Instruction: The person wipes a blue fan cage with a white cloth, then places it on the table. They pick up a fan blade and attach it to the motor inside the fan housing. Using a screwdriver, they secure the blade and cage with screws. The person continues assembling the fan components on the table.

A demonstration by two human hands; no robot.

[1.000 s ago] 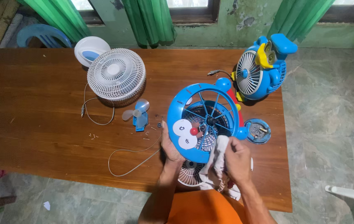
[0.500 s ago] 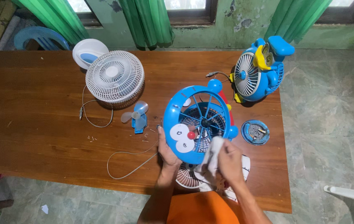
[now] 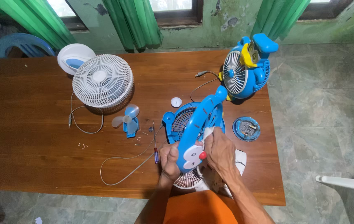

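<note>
Gripping the lower rim of the blue fan cover (image 3: 199, 128), the left hand (image 3: 169, 159) holds it up on edge above the table (image 3: 27, 124), so the cover stands between both hands with its cartoon face turned toward the person. The right hand (image 3: 220, 151) is closed on a white cloth (image 3: 207, 133) and presses it against the cover's right side. Beneath the cover lies the blue fan body (image 3: 181, 120), with a screwdriver (image 3: 155, 145) just left of the left hand.
</note>
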